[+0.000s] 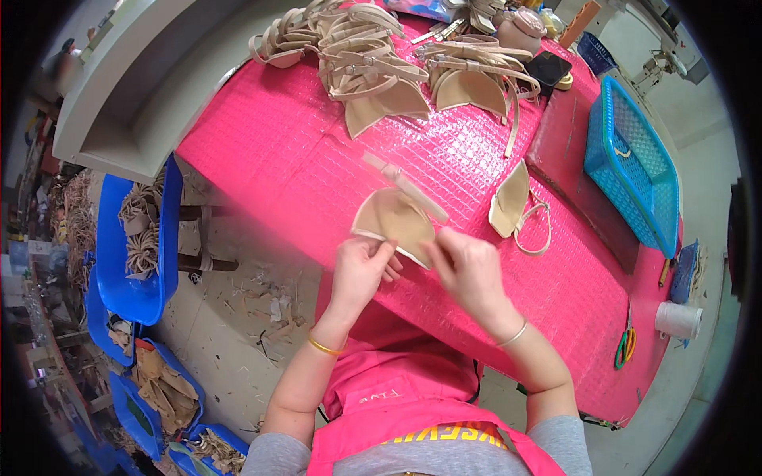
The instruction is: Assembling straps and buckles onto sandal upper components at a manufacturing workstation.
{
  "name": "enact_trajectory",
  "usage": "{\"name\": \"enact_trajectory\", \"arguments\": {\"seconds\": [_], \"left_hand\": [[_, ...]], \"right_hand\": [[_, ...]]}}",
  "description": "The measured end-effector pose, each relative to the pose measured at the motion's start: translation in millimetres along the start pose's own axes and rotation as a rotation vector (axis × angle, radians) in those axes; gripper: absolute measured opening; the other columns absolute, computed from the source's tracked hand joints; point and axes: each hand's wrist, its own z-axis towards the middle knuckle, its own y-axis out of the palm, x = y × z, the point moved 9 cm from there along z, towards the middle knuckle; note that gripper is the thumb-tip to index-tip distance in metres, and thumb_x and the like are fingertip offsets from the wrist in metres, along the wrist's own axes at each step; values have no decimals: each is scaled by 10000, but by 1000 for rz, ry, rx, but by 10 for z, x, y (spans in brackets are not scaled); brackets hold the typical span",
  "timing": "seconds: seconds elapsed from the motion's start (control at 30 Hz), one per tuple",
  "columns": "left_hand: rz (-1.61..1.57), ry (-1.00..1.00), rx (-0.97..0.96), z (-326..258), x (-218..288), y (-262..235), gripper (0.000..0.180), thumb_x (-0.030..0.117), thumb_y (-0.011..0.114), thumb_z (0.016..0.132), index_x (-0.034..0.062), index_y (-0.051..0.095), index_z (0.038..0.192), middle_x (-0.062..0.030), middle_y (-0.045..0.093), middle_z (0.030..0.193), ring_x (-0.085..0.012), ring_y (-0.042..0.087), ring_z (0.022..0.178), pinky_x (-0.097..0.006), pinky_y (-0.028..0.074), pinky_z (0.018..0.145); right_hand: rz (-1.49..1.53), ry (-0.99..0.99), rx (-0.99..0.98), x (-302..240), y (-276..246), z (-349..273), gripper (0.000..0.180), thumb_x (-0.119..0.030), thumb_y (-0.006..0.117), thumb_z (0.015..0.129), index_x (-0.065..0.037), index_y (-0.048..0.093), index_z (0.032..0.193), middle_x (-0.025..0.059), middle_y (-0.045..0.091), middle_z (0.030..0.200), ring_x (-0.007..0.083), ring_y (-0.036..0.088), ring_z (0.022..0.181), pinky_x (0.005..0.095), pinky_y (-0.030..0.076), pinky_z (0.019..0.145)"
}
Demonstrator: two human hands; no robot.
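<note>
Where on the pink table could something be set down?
Bare pink table lies between the grey cabinet and the held beige piece, and between the right hand and scissors. The far end, heaped with strap pieces, is crowded.

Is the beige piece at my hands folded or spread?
Mostly spread: the beige piece shows a broad tan face, its edge partly hidden.

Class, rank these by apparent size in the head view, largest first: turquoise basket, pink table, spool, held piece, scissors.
1. Pink table
2. Turquoise basket
3. Held piece
4. Spool and scissors: too close to rank; one's stouter, the other longer.
</note>
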Motion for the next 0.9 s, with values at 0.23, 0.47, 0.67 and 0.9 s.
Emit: {"name": "enact_trajectory", "arguments": {"seconds": [0.23,0.47,0.67,0.9], "left_hand": [[-68,-10,-88,-74,-38,53,241,147,445,874,-40,553,769,-79,570,615,-124,552,462,-219,438,418],[318,138,47,-122,164,-30,226,103,474,846,-47,554,698,-65,537,540,-113,527,423,-225,399,383],[199,113,-85,-70,120,-35,218,89,477,846,-50,568,704,-64,531,527,-103,519,424,-218,399,395],[555,343,192,-158,352,-82,166,104,532,746,-15,551,631,-131,498,492,-225,512,417,-316,386,420]], "right_hand": [[405,-63,-19,207,424,23,253,-124,659,655,-27,583,876,139,549,907,296,534,862,354,437,747],[311,-102,61,182,415,108,288,-152,701,640,-8,590,863,113,565,871,222,572,761,313,463,646],[469,-47,-125,275,487,223,252,-191,702,614,-30,593,774,107,570,785,279,560,745,339,441,659],[38,-247,207,-76,293,54,131,-19,621,613,-9,566,731,97,542,701,276,552,631,330,467,558]]}}
